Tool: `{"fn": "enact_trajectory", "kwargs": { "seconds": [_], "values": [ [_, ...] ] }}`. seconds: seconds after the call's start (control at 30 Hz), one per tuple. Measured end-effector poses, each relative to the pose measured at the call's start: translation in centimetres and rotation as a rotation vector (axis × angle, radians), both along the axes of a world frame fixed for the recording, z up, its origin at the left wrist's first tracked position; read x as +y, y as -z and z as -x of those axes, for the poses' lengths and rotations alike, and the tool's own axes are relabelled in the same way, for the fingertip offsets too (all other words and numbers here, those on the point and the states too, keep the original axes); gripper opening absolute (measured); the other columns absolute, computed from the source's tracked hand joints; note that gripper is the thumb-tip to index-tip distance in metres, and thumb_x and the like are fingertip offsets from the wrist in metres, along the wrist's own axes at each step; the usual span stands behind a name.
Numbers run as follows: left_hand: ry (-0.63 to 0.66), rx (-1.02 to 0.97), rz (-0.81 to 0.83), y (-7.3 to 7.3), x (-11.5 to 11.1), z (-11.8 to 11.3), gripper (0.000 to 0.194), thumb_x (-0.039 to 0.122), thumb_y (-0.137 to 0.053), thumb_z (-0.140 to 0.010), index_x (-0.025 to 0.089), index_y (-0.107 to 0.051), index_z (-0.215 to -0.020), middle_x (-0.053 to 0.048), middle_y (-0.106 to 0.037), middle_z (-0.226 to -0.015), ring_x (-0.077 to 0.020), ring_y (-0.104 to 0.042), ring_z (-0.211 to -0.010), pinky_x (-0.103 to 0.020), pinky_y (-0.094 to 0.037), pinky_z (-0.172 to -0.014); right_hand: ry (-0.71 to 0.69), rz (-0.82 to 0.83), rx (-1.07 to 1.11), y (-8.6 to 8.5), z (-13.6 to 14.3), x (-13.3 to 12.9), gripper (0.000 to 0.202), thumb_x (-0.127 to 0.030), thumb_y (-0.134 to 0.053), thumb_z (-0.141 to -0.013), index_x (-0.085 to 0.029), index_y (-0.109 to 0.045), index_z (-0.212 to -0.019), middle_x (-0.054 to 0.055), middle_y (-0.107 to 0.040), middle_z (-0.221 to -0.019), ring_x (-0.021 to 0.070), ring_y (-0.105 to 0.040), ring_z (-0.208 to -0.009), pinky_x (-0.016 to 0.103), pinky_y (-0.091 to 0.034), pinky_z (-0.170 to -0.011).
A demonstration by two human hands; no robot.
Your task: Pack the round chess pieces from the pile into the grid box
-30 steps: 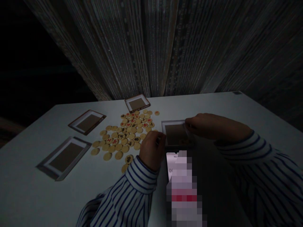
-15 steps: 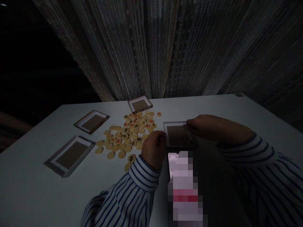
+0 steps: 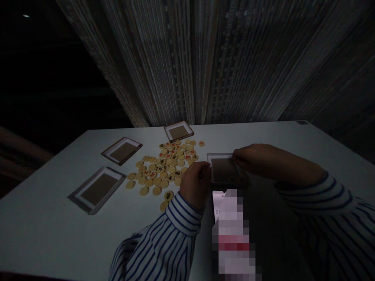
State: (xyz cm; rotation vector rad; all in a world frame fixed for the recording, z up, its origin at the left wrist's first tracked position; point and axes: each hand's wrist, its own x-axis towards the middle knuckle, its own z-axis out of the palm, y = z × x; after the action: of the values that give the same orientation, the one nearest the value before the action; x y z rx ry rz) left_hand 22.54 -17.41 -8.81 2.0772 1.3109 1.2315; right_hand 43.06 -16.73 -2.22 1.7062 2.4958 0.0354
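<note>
Grey-edged, dark-centred rectangular case [image 3: 224,170], right of frame centre: curled left hand [image 3: 194,184] and right hand [image 3: 258,158] flank it, presumably steadying; grip unclear.

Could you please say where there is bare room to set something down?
The table is bare front-left, between the nearest left tray and left sleeve, and far right, beyond the right hand. Crowded: the round pieces and the rightmost tray by the left hand.

Discs [image 3: 174,162] lie on the table [image 3: 43,234] left of a tray [image 3: 224,169] — phone [image 3: 217,202] before it.
</note>
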Motion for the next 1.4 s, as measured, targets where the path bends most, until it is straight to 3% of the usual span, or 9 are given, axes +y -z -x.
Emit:
{"fn": "enact_trajectory", "kwargs": {
  "seconds": [0.2, 0.8, 1.07, 1.2, 1.4],
  "values": [
    [-0.036, -0.084, -0.053, -0.9, 0.0, 0.5, 0.01, 0.02, -0.055, -0.078, 0.017, -0.064, -0.082, -0.002, -0.063, -0.07, -0.0115, -0.056, -0.061, -0.023, -0.046, -0.059, -0.012, -0.032, 0.055, -1.1, 0.9, -0.7, 0.025, -0.028, -0.038, -0.084, -0.02, -0.062, -0.084, 0.005, -0.067, -0.08, 0.0171, -0.058, -0.066, 0.028, -0.034, -0.055],
    [-0.34, -0.622, -0.08, -4.2, 1.2, 4.6, 0.02, 0.033, -0.06, -0.074, 0.014, -0.065, -0.079, 0.0, -0.063, -0.066, -0.0099, -0.056, -0.058, -0.021, -0.047, -0.057, -0.057, -0.175, 0.255, -5.0, 4.0, -2.6, 0.027, -0.026, -0.039, -0.087, -0.019, -0.064, -0.093, 0.005, -0.068, -0.087, 0.0155, -0.06, -0.072, 0.027, -0.041, -0.063],
    [-0.333, -0.774, -0.088, -4.8, 1.7, 5.6, 0.019, 0.033, -0.064, -0.07, 0.015, -0.065, -0.075, 0.002, -0.06, -0.059, -0.0081, -0.053, -0.052, -0.019, -0.044, -0.051, -0.117, -0.186, 0.348, -7.1, 7.9, -1.8, 0.027, -0.028, -0.04, -0.086, -0.019, -0.065, -0.095, 0.004, -0.068, -0.086, 0.0166, -0.06, -0.076, 0.027, -0.039, -0.064],
    [-0.312, -0.802, -0.025, -4.9, 1.7, 6.3, 0.02, 0.034, -0.065, -0.07, 0.014, -0.065, -0.075, 0.003, -0.058, -0.056, -0.0074, -0.052, -0.05, -0.019, -0.043, -0.051, -0.164, -0.168, 0.295, -6.9, 9.2, -1.4, 0.026, -0.025, -0.04, -0.085, -0.019, -0.064, -0.091, 0.005, -0.068, -0.087, 0.0182, -0.06, -0.078, 0.028, -0.038, -0.066],
    [-0.225, -0.839, 0.051, -5.5, 1.8, 8.2, 0.023, 0.036, -0.068, -0.067, 0.014, -0.065, -0.076, 0.003, -0.059, -0.059, -0.0068, -0.052, -0.05, -0.018, -0.041, -0.05, -0.165, -0.158, 0.239, -5.8, 8.4, -0.7, 0.027, -0.027, -0.037, -0.086, -0.02, -0.063, -0.089, 0.004, -0.067, -0.085, 0.0187, -0.059, -0.076, 0.029, -0.036, -0.062]
  ]
}}
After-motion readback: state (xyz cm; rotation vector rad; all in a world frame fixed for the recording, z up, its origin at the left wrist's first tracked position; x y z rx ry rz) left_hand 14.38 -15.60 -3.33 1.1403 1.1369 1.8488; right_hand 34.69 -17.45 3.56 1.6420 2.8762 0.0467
